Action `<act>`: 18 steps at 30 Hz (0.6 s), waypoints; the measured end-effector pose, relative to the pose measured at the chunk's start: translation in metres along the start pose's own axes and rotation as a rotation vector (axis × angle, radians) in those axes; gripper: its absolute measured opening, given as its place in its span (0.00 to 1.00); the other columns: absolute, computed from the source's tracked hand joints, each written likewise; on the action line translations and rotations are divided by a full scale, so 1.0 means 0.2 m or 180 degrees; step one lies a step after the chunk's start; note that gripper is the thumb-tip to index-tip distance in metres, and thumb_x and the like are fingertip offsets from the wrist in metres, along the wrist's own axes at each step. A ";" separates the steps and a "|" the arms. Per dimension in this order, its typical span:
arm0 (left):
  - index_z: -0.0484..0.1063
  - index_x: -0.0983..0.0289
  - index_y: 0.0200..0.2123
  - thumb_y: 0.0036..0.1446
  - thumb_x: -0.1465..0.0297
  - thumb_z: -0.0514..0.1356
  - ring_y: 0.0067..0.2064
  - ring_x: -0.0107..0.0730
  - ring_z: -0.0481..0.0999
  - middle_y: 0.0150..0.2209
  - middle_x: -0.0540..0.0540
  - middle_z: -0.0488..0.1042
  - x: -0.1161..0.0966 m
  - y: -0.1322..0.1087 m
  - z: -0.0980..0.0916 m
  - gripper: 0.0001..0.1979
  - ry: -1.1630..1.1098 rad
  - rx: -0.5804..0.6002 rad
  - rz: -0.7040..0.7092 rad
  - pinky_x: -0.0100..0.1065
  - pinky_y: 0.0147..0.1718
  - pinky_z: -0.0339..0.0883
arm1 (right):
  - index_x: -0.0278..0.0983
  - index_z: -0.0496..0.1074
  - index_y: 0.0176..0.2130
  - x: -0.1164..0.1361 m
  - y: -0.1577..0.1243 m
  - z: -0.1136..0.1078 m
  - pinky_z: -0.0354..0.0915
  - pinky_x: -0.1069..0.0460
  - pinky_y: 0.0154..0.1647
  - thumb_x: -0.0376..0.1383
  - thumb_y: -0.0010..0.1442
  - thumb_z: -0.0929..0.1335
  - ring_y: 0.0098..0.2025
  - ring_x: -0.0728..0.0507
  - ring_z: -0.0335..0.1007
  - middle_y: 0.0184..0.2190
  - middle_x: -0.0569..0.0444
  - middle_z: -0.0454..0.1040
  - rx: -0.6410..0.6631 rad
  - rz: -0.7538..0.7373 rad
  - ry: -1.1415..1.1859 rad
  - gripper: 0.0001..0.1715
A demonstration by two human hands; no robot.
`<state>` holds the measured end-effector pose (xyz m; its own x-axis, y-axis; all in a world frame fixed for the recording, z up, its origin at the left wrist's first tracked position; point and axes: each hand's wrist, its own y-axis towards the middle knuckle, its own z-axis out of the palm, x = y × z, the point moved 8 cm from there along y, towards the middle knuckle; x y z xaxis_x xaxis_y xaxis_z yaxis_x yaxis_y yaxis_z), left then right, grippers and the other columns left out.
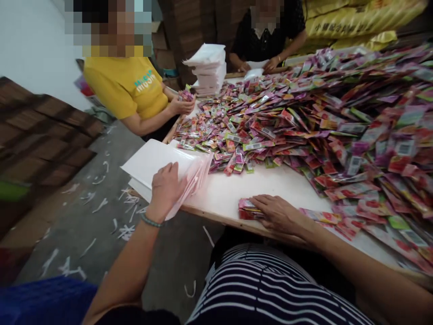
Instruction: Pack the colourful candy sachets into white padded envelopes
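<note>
My left hand [166, 188] lies over a stack of white plastic bags [152, 155] at the table's left edge, fingers stretched out and nothing gripped. The bags' pinkish edges fan toward the right. My right hand [275, 212] is closed over a small bundle of colourful snack packets [247, 210] near the front edge; its thumb is hidden. Beyond both hands spreads a large heap of shiny pink, purple and green packets [267, 135], rising to the right.
Across the left corner, a person in a yellow shirt [125, 90] holds packets; another person in black [267, 36] handles a white bag at the back. A tall stack of white bags [209, 70] stands between them. A blue crate [47, 298] and white strips lie on the floor.
</note>
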<state>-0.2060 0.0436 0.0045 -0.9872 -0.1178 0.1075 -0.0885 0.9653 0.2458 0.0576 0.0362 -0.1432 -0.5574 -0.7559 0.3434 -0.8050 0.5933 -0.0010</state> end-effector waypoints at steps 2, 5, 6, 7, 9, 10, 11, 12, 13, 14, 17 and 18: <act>0.70 0.71 0.49 0.57 0.71 0.54 0.46 0.50 0.75 0.46 0.68 0.74 0.07 0.02 0.08 0.17 0.0386 0.0557 0.0143 0.44 0.44 0.68 | 0.37 0.65 0.58 0.04 0.00 -0.02 0.66 0.43 0.48 0.31 0.54 0.64 0.49 0.37 0.70 0.52 0.44 0.73 -0.0111 -0.0006 -0.0115 0.31; 0.69 0.71 0.49 0.54 0.76 0.53 0.45 0.48 0.75 0.45 0.67 0.74 0.09 0.02 0.15 0.18 0.0655 0.0746 0.0341 0.40 0.39 0.68 | 0.35 0.65 0.57 0.08 -0.01 -0.05 0.67 0.43 0.46 0.29 0.55 0.64 0.45 0.37 0.69 0.46 0.43 0.74 -0.0312 0.0072 -0.0275 0.29; 0.69 0.71 0.49 0.54 0.77 0.53 0.44 0.48 0.76 0.44 0.67 0.74 0.09 0.02 0.15 0.18 0.0690 0.0687 0.0316 0.40 0.38 0.67 | 0.34 0.65 0.57 0.08 -0.01 -0.05 0.67 0.43 0.45 0.29 0.55 0.64 0.45 0.37 0.69 0.45 0.43 0.75 -0.0360 0.0136 -0.0293 0.29; 0.70 0.70 0.48 0.54 0.78 0.52 0.43 0.47 0.76 0.42 0.66 0.75 0.10 0.02 0.13 0.18 0.0688 0.0595 0.0256 0.39 0.37 0.67 | 0.33 0.65 0.57 0.08 -0.02 -0.05 0.67 0.43 0.46 0.28 0.55 0.64 0.45 0.37 0.70 0.45 0.42 0.75 -0.0387 0.0212 -0.0275 0.29; 0.72 0.67 0.44 0.56 0.78 0.50 0.40 0.45 0.76 0.38 0.63 0.75 0.09 0.03 0.06 0.15 0.0578 0.0233 0.0129 0.38 0.35 0.65 | 0.32 0.65 0.58 0.04 -0.02 -0.02 0.67 0.44 0.46 0.29 0.55 0.64 0.45 0.37 0.70 0.45 0.41 0.75 -0.0430 0.0408 -0.0098 0.30; 0.72 0.66 0.42 0.57 0.77 0.50 0.39 0.44 0.75 0.36 0.62 0.75 0.07 0.02 0.01 0.14 0.0487 -0.0032 0.0096 0.38 0.35 0.64 | 0.32 0.65 0.58 0.01 -0.02 -0.02 0.67 0.45 0.46 0.29 0.55 0.64 0.46 0.37 0.71 0.46 0.41 0.75 -0.0490 0.0538 0.0071 0.30; 0.73 0.65 0.40 0.59 0.76 0.49 0.39 0.43 0.75 0.35 0.61 0.75 0.03 0.02 -0.05 0.13 0.0385 -0.0309 0.0104 0.37 0.35 0.63 | 0.32 0.66 0.57 -0.03 -0.02 -0.01 0.67 0.46 0.46 0.29 0.54 0.65 0.46 0.38 0.71 0.46 0.42 0.75 -0.0584 0.0702 0.0295 0.30; 0.73 0.65 0.40 0.61 0.74 0.48 0.38 0.43 0.74 0.34 0.60 0.74 -0.03 0.01 -0.10 0.13 0.0272 -0.0563 0.0156 0.37 0.35 0.62 | 0.33 0.68 0.56 -0.08 -0.03 -0.01 0.68 0.47 0.45 0.30 0.53 0.65 0.44 0.39 0.72 0.44 0.44 0.76 -0.0705 0.0915 0.0577 0.29; 0.73 0.64 0.39 0.63 0.72 0.48 0.37 0.42 0.73 0.33 0.60 0.73 -0.11 -0.01 -0.13 0.13 0.0152 -0.0749 0.0240 0.37 0.35 0.62 | 0.35 0.69 0.54 -0.13 -0.05 -0.02 0.69 0.49 0.41 0.31 0.53 0.65 0.40 0.41 0.74 0.41 0.47 0.77 -0.0839 0.1177 0.0924 0.28; 0.73 0.63 0.38 0.63 0.71 0.49 0.36 0.41 0.73 0.32 0.59 0.72 -0.20 -0.02 -0.14 0.13 0.0028 -0.0845 0.0354 0.37 0.34 0.61 | 0.37 0.71 0.53 -0.19 -0.07 -0.02 0.69 0.50 0.36 0.33 0.53 0.65 0.35 0.43 0.74 0.36 0.51 0.78 -0.0977 0.1463 0.1334 0.26; 0.73 0.63 0.33 0.63 0.73 0.50 0.33 0.38 0.71 0.29 0.57 0.71 -0.55 -0.07 -0.05 0.12 -0.0303 -0.0630 0.0895 0.36 0.33 0.59 | 0.37 0.73 0.47 -0.31 -0.20 -0.07 0.65 0.54 0.22 0.40 0.54 0.65 0.21 0.47 0.67 0.21 0.60 0.70 -0.1555 0.2264 0.2503 0.22; 0.72 0.63 0.32 0.62 0.74 0.50 0.33 0.38 0.71 0.29 0.57 0.71 -0.66 -0.09 0.01 0.12 -0.0370 -0.0459 0.1101 0.36 0.33 0.59 | 0.36 0.74 0.45 -0.33 -0.26 -0.11 0.64 0.54 0.20 0.43 0.54 0.65 0.19 0.48 0.64 0.19 0.61 0.67 -0.1853 0.2448 0.2686 0.21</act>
<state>-0.0737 0.0416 -0.0166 -0.9646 0.2440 0.0998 0.2636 0.8997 0.3480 0.1409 0.0619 -0.1458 -0.3644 0.1163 0.9239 -0.0082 0.9917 -0.1281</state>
